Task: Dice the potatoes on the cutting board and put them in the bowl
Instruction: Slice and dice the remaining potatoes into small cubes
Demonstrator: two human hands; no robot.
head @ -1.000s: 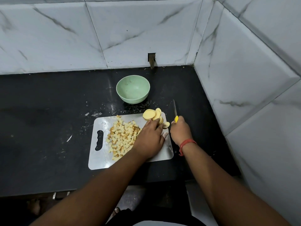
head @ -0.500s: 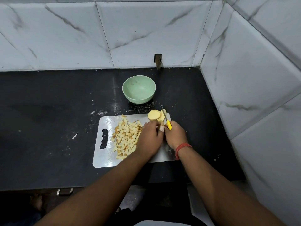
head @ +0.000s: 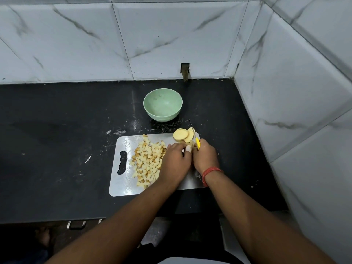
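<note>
A metal cutting board (head: pixel 122 187) lies on the black counter. A heap of diced potato (head: pixel 147 160) covers its middle. Round potato slices (head: pixel 180 134) lean together at the board's far right corner. My right hand (head: pixel 206 157) grips a yellow-handled knife (head: pixel 194 133), blade pointing away beside the slices. My left hand (head: pixel 176 161) holds down small potato pieces (head: pixel 191 143) just left of the blade; most of them are hidden under the fingers. The empty green bowl (head: pixel 162 106) stands behind the board.
Marble-tiled walls close the counter at the back and on the right (head: pixel 285 92). The counter (head: pixel 57 140) stretches left of the board, with scraps and a pale sliver (head: pixel 88 159). The counter's front edge runs just below the board.
My right hand has brought the knife left from the board's right edge onto the potato beside my left fingers. The view has shifted slightly.
</note>
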